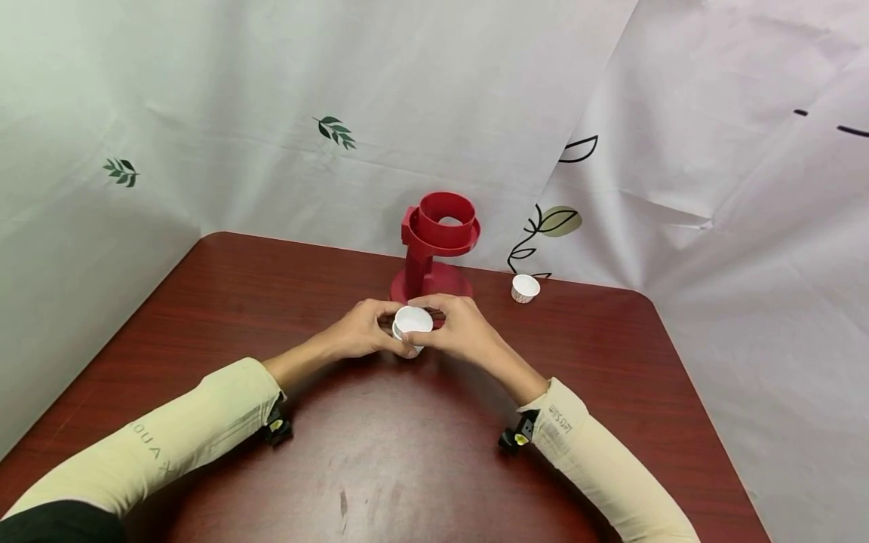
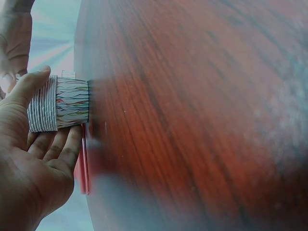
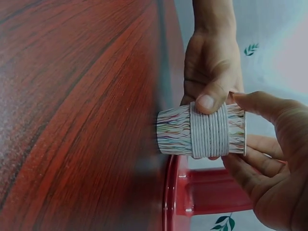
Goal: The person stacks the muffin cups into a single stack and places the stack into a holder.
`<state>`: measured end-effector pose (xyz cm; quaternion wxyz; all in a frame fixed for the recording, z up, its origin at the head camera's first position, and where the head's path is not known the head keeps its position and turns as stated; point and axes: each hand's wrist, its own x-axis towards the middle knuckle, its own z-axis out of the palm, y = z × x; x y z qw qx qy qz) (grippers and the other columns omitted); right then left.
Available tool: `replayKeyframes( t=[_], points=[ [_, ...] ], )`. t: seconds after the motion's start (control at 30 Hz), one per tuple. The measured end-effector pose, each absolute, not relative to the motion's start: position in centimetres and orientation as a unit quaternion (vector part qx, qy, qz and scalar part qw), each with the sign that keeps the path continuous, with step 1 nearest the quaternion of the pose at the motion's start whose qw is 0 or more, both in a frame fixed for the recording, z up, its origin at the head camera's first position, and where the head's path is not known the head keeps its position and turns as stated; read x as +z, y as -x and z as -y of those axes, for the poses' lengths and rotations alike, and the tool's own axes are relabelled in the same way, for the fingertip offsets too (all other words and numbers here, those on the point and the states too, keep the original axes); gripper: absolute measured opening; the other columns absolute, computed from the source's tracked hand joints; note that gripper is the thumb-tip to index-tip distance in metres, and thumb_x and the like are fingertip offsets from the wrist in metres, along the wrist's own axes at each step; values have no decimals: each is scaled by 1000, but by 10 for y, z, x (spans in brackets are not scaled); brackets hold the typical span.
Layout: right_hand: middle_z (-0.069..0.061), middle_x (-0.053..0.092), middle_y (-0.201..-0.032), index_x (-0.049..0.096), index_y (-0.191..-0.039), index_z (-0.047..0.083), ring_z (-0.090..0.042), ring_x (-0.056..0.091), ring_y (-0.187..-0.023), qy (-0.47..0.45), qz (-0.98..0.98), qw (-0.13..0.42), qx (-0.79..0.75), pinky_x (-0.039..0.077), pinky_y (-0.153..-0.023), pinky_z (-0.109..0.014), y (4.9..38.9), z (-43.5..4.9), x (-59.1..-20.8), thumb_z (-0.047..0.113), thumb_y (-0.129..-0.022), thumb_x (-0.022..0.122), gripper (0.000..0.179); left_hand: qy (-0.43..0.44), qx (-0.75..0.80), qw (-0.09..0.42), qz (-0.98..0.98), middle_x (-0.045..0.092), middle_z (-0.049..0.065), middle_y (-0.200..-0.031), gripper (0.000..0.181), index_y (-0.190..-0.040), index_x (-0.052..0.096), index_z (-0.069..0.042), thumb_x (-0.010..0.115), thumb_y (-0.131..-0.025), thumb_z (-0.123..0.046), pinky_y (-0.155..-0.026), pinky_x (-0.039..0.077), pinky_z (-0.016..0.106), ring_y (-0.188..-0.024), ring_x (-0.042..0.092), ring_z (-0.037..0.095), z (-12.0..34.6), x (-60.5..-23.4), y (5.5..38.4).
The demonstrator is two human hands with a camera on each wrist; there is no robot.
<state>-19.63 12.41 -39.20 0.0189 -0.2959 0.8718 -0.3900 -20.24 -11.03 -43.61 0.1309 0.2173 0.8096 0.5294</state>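
A stack of small white paper cups point(image 3: 209, 137) with thin coloured lines stands upright close over the table, its many rims nested tightly. My left hand point(image 1: 360, 330) grips the stack from the left, thumb on the rims and fingers behind. From the right, my right hand point(image 1: 462, 328) pinches the top paper cup point(image 1: 416, 317) at its rim. That cup sits raised out of the others, so a band of its patterned wall point(image 3: 236, 130) shows above the stacked rims. Its inside looks white and bare in the head view.
Right behind my hands stands a red plastic stand point(image 1: 418, 275) with a ring-shaped holder on top and a round base. A single paper cup point(image 1: 525, 289) sits near the back edge of the brown table point(image 1: 584, 339). White curtains with leaf prints hang behind.
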Motion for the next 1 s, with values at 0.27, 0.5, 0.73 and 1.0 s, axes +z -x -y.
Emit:
replayKeyframes(
  t=[0.27, 0.5, 0.73, 1.0],
  points=[
    [-5, 84, -125, 82, -135, 12, -20, 73, -111, 302, -878, 23, -371, 65, -100, -50, 197, -124, -394, 28, -88, 99, 52, -217, 529, 127, -811, 84, 0, -107, 54, -129, 81, -12, 103, -79, -13, -86, 61, 21, -98, 74, 13, 110, -436, 203],
    [-8, 82, -127, 82, -135, 10, -22, 74, -113, 296, -881, 29, -368, 66, -101, -47, 198, -124, -396, 28, -89, 99, 53, -219, 529, 127, -810, 84, 0, -107, 54, -128, 82, -13, 103, -78, -12, -87, 61, 20, -98, 74, 12, 110, -437, 204],
    [-7, 81, -126, 83, -134, 13, -19, 72, -113, 287, -883, 33, -370, 65, -98, -36, 197, -124, -397, 27, -94, 94, 45, -224, 523, 125, -813, 84, 2, -111, 55, -130, 81, -10, 103, -80, -15, -87, 61, 21, -98, 74, 11, 111, -437, 204],
    [-5, 82, -123, 85, -133, 14, -17, 71, -109, 277, -885, 27, -372, 61, -92, -29, 198, -125, -400, 29, -91, 97, 46, -226, 523, 128, -812, 84, 7, -115, 59, -133, 80, -6, 103, -80, -15, -88, 61, 20, -99, 75, 11, 111, -439, 206]
  ],
)
